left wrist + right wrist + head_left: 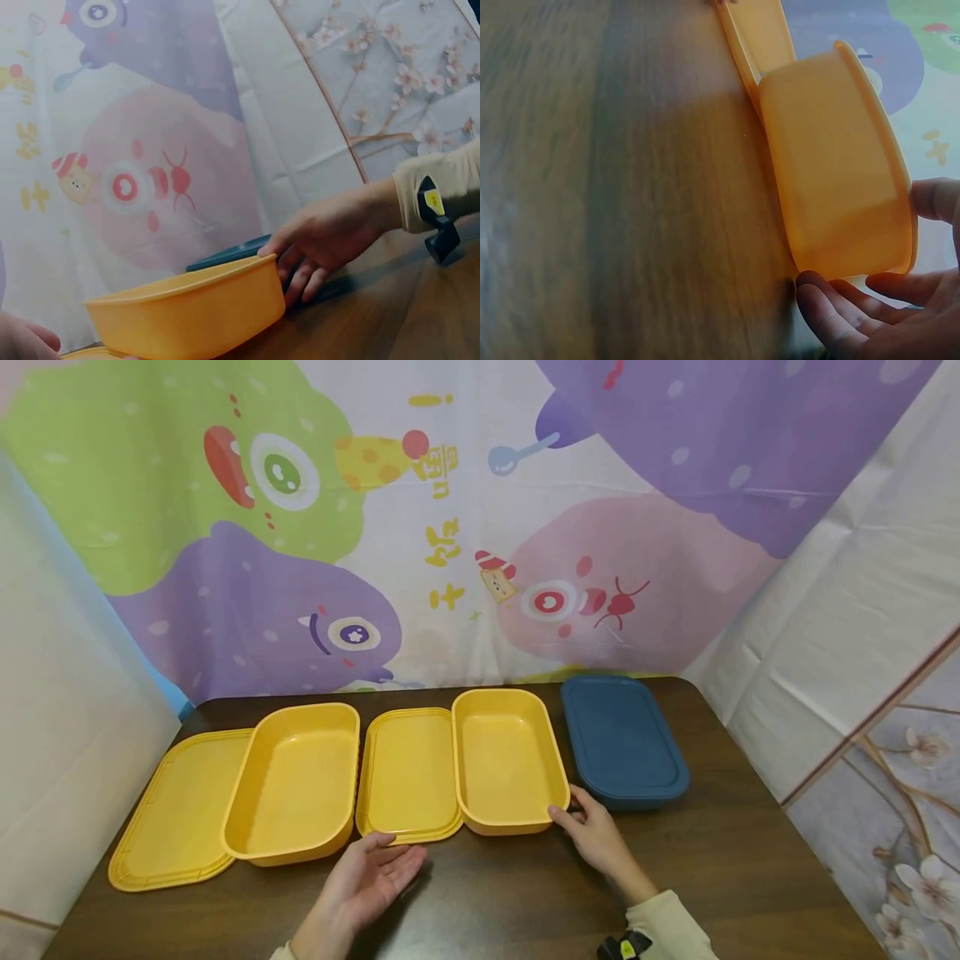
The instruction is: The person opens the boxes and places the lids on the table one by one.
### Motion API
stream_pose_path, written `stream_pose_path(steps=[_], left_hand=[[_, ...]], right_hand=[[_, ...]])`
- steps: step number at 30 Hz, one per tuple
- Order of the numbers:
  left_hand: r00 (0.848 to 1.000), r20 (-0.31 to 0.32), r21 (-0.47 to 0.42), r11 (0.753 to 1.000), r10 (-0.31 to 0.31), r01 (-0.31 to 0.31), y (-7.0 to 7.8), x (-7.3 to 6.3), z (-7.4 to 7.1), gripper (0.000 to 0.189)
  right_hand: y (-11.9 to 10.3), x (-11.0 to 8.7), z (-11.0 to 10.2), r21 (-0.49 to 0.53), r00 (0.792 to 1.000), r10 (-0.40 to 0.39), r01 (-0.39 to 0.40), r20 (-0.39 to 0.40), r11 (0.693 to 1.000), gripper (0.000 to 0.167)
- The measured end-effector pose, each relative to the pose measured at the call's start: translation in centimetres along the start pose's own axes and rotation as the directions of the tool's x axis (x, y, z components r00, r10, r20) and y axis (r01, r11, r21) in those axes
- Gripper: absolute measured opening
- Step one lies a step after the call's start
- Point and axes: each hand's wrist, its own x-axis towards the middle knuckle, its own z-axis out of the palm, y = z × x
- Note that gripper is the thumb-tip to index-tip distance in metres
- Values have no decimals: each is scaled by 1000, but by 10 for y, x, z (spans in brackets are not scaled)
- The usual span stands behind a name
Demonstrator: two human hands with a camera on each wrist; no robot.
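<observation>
My right hand [596, 843] holds the near right corner of the smaller yellow food container [510, 768]. In the right wrist view its thumb lies by the rim, and several fingers bend along the container's outer wall [832, 172]. The left hand [371, 881] has its palm turned up and fingers extended, with nothing in it. Its thumb reaches the near edge of the smaller yellow lid [412, 768]; contact is hard to tell. That lid lies flat between the smaller container and a larger yellow container [303, 785]. Both containers stand uncovered, with nothing inside.
At the far left lies a larger yellow lid [180, 810], partly under the larger container's edge. A lidded blue container [626, 739] stands on the right of the dark wooden table [720, 852]. A cartoon-printed cloth [465, 643] hangs behind the table.
</observation>
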Motion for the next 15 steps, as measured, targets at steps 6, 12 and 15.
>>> stream_pose_path(steps=[6, 12, 15], left_hand=[[999, 33, 144, 989, 31, -35, -5, 3, 5, 38], [994, 93, 262, 961, 61, -83, -13, 11, 16, 50], [991, 81, 327, 936, 109, -129, -18, 16, 23, 57]], right_hand=[[-1, 0, 1, -7, 1000, -3, 3, 5, 1000, 51], [0, 2, 2, -9, 1000, 3, -3, 4, 1000, 52], [1, 3, 3, -11, 1000, 0, 0, 6, 1000, 52]])
